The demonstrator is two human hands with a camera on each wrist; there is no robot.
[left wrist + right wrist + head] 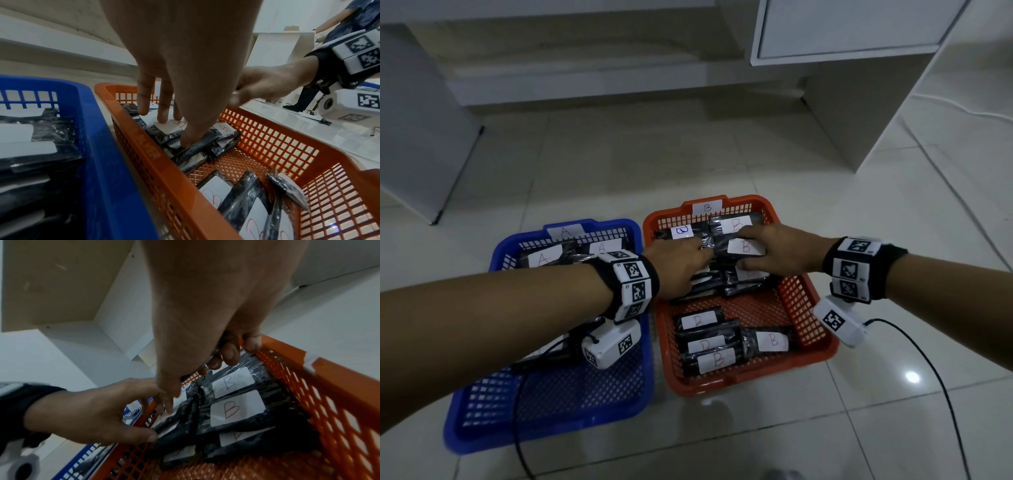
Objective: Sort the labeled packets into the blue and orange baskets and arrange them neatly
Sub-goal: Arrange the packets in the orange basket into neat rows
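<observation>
Floor of pale tiles carries 2 mesh baskets set side by side: the blue basket, tagged A, and the orange basket, tagged B. Black packets with white labels lie in both; those marked A sit at the far end of the blue basket, while those marked B fill the orange one in 2 groups, a far cluster under the hands and a looser near group of 4, 1 of which lies askew. The left hand reaches across into the far cluster with fingers extended, fingertips pressing down on the labels and the thumb set against a packet edge; it grasps nothing. The right hand lies over the right column of that cluster, with fingers curled at its far edge by the basket wall and the thumb at the near edge, apparently clasping the stacked packets, though the exact hold is partly hidden. Sorting appears done; the step in hand is squaring up. To do it well, steady the left column with flat fingers while the right hand draws its column against the wall, keep labels upward, avoid creasing the glossy wrap, then align the near group.
</observation>
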